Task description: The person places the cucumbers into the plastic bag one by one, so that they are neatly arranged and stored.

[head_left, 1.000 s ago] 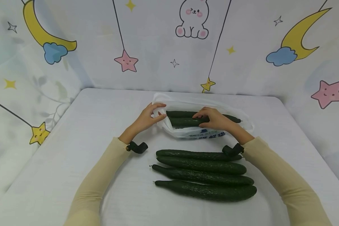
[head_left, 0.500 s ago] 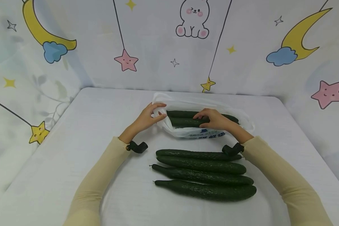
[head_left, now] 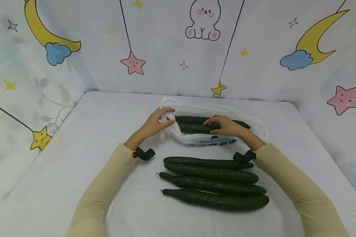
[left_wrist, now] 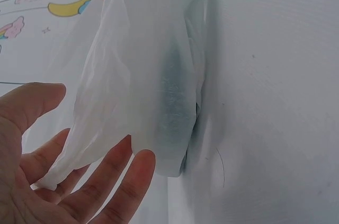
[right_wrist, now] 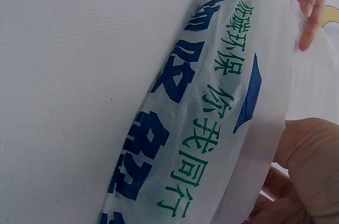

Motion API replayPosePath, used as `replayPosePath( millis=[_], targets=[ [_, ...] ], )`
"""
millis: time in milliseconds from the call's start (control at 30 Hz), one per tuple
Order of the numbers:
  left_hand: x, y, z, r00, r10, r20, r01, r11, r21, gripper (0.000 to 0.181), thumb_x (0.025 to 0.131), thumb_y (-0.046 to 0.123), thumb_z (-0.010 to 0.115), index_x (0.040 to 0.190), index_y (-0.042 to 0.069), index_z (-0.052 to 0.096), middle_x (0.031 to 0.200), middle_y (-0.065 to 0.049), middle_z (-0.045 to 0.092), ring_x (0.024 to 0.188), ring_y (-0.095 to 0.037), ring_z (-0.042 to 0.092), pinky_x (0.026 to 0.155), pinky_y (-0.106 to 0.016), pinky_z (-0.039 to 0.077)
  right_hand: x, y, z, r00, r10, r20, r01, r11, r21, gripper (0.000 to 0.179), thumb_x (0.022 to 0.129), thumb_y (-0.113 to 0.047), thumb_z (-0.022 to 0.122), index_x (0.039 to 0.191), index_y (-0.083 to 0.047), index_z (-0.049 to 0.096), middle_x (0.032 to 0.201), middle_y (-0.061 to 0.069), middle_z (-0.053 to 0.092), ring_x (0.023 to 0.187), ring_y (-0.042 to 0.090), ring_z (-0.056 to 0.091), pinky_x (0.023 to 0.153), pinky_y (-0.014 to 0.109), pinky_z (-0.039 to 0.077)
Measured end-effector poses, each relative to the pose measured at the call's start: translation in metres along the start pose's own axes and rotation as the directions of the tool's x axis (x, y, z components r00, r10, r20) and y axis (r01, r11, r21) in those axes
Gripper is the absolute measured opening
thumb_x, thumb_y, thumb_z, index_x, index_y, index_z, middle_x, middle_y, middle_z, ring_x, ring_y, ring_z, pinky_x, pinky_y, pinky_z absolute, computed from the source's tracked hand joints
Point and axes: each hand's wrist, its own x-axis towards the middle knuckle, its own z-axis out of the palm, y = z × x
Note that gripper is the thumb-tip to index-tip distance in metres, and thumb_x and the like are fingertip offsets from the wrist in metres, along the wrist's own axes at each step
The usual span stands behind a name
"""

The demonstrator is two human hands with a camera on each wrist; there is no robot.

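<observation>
A white plastic bag point(head_left: 192, 140) with blue and green printing lies on its side at the back of the table. Inside it, two dark green cucumbers lie side by side, a far one point(head_left: 190, 119) and a near one point(head_left: 192, 128). My right hand point(head_left: 226, 126) reaches into the bag, its thumb and fingers curled over the near cucumber; in the right wrist view the bag's wall point(right_wrist: 212, 113) partly hides those fingers. At the bag's left end is my left hand point(head_left: 154, 123), fingers spread. The left wrist view shows bag plastic point(left_wrist: 122, 75) between its thumb and fingers, without a pinch.
Nearer the front, several cucumbers lie crosswise in a stack of rows, the nearest cucumber point(head_left: 216, 200) being thick at its right end. White cloth covers the table point(head_left: 62, 164). A printed fabric backdrop point(head_left: 166, 42) rises behind the table and at its sides.
The far cucumber's right tip in the bag has shifted slightly to the left. Both hands stay almost where they were, and the cucumbers in front lie unmoved.
</observation>
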Motion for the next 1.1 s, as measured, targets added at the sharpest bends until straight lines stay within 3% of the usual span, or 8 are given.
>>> replayPosePath(
  millis=[333,667,1100],
  targets=[
    [0.0,-0.0002,0.0009,1.0,-0.01,0.009,0.01,1.0,-0.006,0.049,0.095,0.02,0.065,0.138,0.001,0.052,0.145,-0.013,0.045,0.137,-0.029,0.036,0.105,-0.05,0.037,-0.0011,0.0015,-0.0001,1.0,0.03,0.003,-0.03,0.999,0.038,0.037,0.088,0.001,0.069,0.124,0.003,0.062,0.124,0.022,0.06,0.113,0.038,0.056,0.096,0.052,0.046],
    [-0.0005,0.0005,0.0006,1.0,-0.016,0.01,0.016,1.0,0.004,0.049,0.095,0.021,0.065,0.138,0.002,0.052,0.145,-0.012,0.045,0.131,-0.028,0.041,0.101,-0.049,0.039,-0.0026,0.0011,-0.0028,0.988,0.152,-0.031,-0.146,0.979,0.142,0.031,0.086,-0.001,0.071,0.117,0.004,0.067,0.122,0.022,0.062,0.113,0.04,0.058,0.095,0.05,0.048],
    [0.0015,-0.0029,0.0013,1.0,-0.007,0.016,0.007,1.0,0.008,0.049,0.095,0.021,0.065,0.138,0.002,0.052,0.145,-0.011,0.045,0.13,-0.027,0.041,0.101,-0.05,0.038,-0.006,-0.0042,-0.0052,0.982,0.179,-0.068,-0.166,0.973,0.16,0.025,0.088,0.0,0.069,0.113,0.006,0.068,0.118,0.024,0.062,0.106,0.038,0.063,0.089,0.045,0.052]
  ],
)
